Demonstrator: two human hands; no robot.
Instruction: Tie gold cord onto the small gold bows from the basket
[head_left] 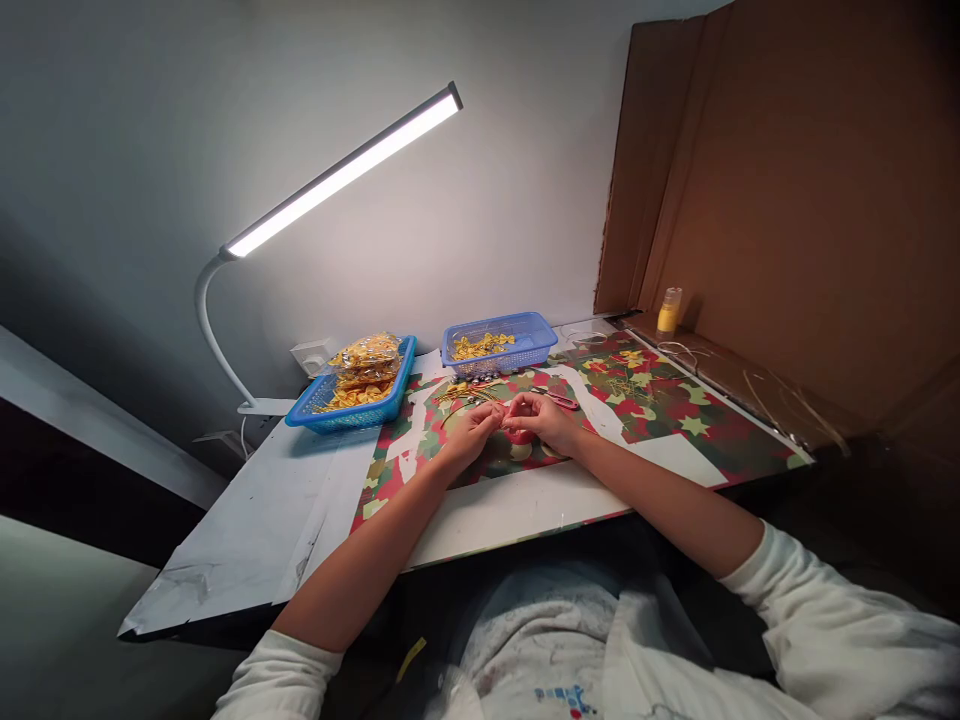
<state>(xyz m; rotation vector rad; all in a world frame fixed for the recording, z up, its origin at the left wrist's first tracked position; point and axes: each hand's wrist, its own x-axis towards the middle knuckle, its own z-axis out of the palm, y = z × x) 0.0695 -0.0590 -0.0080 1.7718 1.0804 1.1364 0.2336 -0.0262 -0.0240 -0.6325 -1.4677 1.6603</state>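
My left hand and my right hand meet over the middle of the patterned mat, fingertips nearly touching. Both are closed in a pinch. Whatever lies between the fingers is too small to make out. Just beyond my right hand rests a tool with pink handles, its kind unclear. Thin yellow-green strands lie past my left hand, and small shiny dark pieces are scattered behind them.
A blue basket with bagged and loose yellow pieces stands left. A violet-blue basket holds more yellow pieces. Yellow bits lie at the mat's right. A lit lamp reaches over; cardboard walls the right, near a small jar.
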